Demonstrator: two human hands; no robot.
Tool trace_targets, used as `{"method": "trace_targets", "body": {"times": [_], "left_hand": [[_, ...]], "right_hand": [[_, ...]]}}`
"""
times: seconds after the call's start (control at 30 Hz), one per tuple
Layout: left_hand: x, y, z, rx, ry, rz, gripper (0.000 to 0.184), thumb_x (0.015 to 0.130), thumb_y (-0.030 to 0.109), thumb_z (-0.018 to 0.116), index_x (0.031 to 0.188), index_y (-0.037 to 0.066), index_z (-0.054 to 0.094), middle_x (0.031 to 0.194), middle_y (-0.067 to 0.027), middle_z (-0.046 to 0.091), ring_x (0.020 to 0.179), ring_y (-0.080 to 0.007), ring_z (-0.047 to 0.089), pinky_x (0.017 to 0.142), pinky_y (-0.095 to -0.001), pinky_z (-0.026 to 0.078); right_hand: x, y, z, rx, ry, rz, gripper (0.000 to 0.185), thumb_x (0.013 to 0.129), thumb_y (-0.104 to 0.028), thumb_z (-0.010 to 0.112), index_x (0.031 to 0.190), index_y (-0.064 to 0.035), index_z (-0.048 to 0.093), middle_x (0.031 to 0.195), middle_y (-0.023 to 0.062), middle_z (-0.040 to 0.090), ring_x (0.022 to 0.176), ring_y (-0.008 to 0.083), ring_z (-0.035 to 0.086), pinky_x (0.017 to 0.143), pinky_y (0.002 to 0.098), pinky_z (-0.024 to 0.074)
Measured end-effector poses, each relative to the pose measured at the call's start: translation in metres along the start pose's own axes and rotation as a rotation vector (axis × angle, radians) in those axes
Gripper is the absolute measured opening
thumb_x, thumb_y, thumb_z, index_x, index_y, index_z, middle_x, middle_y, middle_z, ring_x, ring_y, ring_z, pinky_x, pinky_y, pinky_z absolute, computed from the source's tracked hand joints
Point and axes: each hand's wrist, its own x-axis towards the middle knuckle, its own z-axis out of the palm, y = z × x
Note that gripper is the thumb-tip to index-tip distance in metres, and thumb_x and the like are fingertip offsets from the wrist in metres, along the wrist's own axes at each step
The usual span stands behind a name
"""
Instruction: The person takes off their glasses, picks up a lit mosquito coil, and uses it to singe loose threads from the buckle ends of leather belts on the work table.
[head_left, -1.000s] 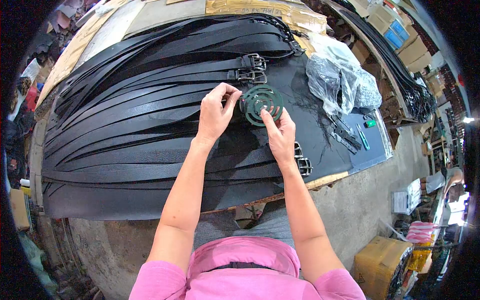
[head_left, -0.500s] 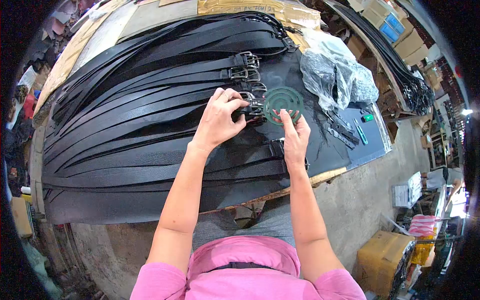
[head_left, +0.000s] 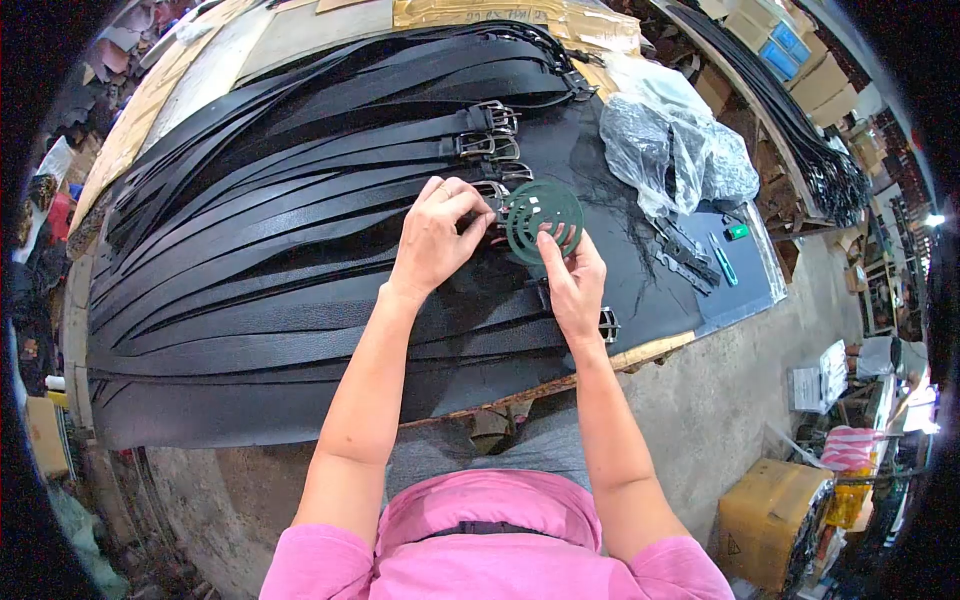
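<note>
On the black-covered table (head_left: 635,300), at left, lie grained black straps (head_left: 290,235). The left hand (head_left: 436,230) has thumb and forefinger nearly meeting beside a green spiral coil (head_left: 545,187); whether they hold something, one cannot tell. The right hand (head_left: 575,290) pinches this coil above the table; light pressure would suit its thin, perhaps brittle rings.

Handwriting (head_left: 512,16) on the taped cardboard (head_left: 590,34) cannot be read.

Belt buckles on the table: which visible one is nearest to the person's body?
The buckle just right of the right hand; the other visible buckles lie farther away.
</note>
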Motion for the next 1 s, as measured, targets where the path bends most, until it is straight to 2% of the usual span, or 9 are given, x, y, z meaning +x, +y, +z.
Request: {"method": "trace_targets", "body": {"times": [0.17,0.37,0.67,0.77,0.87,0.9,1.0], "left_hand": [[0.000,-0.005,-0.003,-0.071,-0.021,-0.047,0.009,0.080,0.006,0.075,0.083,0.003,0.067,0.092,-0.0082,0.069,0.091,-0.0276,0.061,0.085,-0.0364,0.048],[0.000,-0.005,-0.002,-0.082,-0.016,-0.044,0.010,0.080,0.006,0.075,0.083,0.002,0.066,0.092,-0.0085,0.069,0.091,-0.0281,0.061,0.085,-0.0370,0.047],[0.000,-0.006,-0.002,-0.089,-0.018,-0.059,0.011,0.082,0.006,0.074,0.085,0.002,0.065,0.093,-0.0094,0.068,0.090,-0.0281,0.061,0.084,-0.0372,0.047],[0.000,-0.005,-0.002,-0.125,0.019,-0.137,0.011,0.084,0.007,0.073,0.090,0.002,0.065,0.096,-0.0103,0.068,0.094,-0.0274,0.062,0.087,-0.0374,0.047],[0.002,-0.011,0.002,-0.015,0.174,-0.055,0.013,0.086,0.006,0.072,0.097,0.002,0.065,0.099,-0.0117,0.069,0.099,-0.0269,0.062,0.089,-0.0364,0.049],[0.000,-0.012,0.003,0.001,0.146,-0.101,0.016,0.090,0.008,0.068,0.104,0.001,0.066,0.103,-0.0135,0.069,0.099,-0.0268,0.065,0.087,-0.0348,0.050],[-0.003,-0.022,0.008,-0.132,0.074,-0.192,0.021,0.095,0.013,0.064,0.111,0.000,0.066,0.105,-0.0151,0.070,0.095,-0.0265,0.067,0.085,-0.0329,0.051]], "right_hand": [[-0.001,-0.011,0.000,-0.157,-0.052,-0.148,0.010,0.091,-0.005,0.065,0.100,-0.0001,0.067,0.095,0.0116,0.067,0.088,0.0235,0.065,0.080,0.0327,0.0493],[0.000,-0.017,0.001,-0.213,-0.084,-0.198,0.011,0.090,-0.004,0.065,0.100,0.0006,0.067,0.094,0.0145,0.066,0.087,0.0284,0.063,0.080,0.0356,0.0491],[0.000,-0.015,0.001,-0.207,-0.095,-0.192,0.011,0.090,-0.004,0.066,0.099,0.0007,0.067,0.095,0.0138,0.066,0.087,0.0269,0.063,0.079,0.0354,0.0488],[0.000,-0.016,0.000,-0.203,-0.062,-0.168,0.010,0.090,-0.004,0.065,0.099,0.0006,0.067,0.095,0.0122,0.066,0.086,0.0250,0.063,0.079,0.0345,0.0486],[0.004,-0.015,-0.002,-0.182,0.006,-0.168,0.009,0.090,-0.004,0.065,0.099,0.0006,0.067,0.094,0.0109,0.065,0.085,0.0234,0.063,0.078,0.0334,0.0484],[0.005,-0.009,-0.001,-0.108,0.033,-0.111,0.009,0.091,-0.004,0.065,0.098,0.0005,0.067,0.094,0.0105,0.065,0.084,0.0230,0.062,0.078,0.0330,0.0481],[0.009,-0.013,0.001,-0.109,0.025,-0.095,0.008,0.092,-0.004,0.065,0.098,0.0009,0.066,0.093,0.0105,0.064,0.083,0.0212,0.062,0.076,0.0316,0.0479]]}}
